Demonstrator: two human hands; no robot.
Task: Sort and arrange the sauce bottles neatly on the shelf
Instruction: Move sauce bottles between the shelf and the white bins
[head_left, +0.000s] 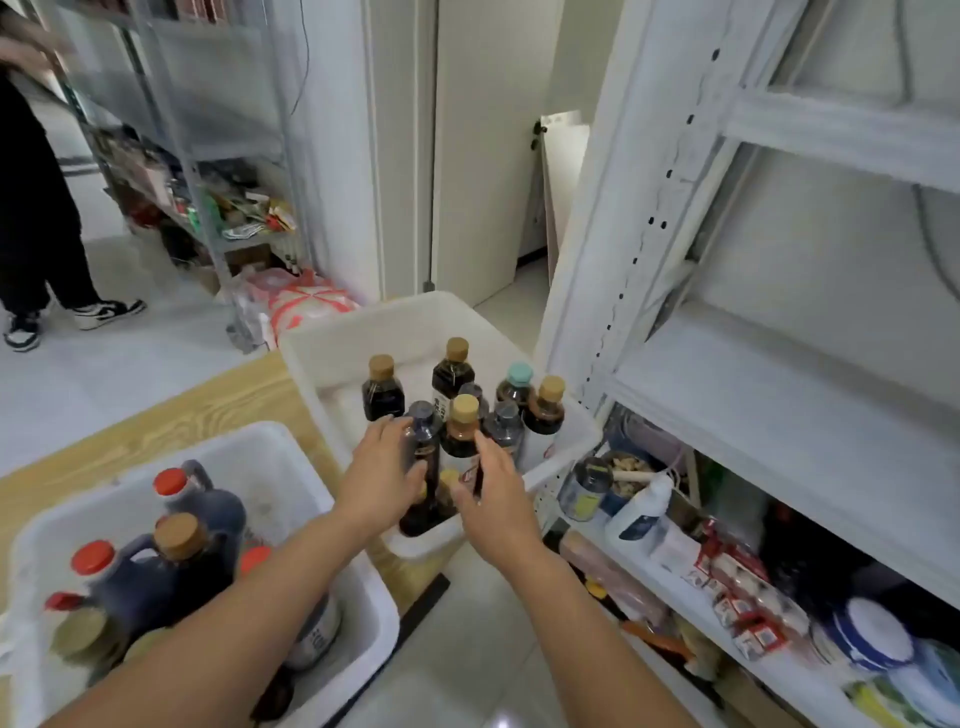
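White bin (311, 358) holds dark sauce bottles (383, 399). Left hand (382, 470) grips a grey-capped bottle (423, 441); right hand (496, 493) grips a tan-capped bottle (461, 434) beside it.

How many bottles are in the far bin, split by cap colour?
Tan caps: 5 (one sits low and is partly hidden)
Grey caps: 3
Teal cap: 1
Total: 9
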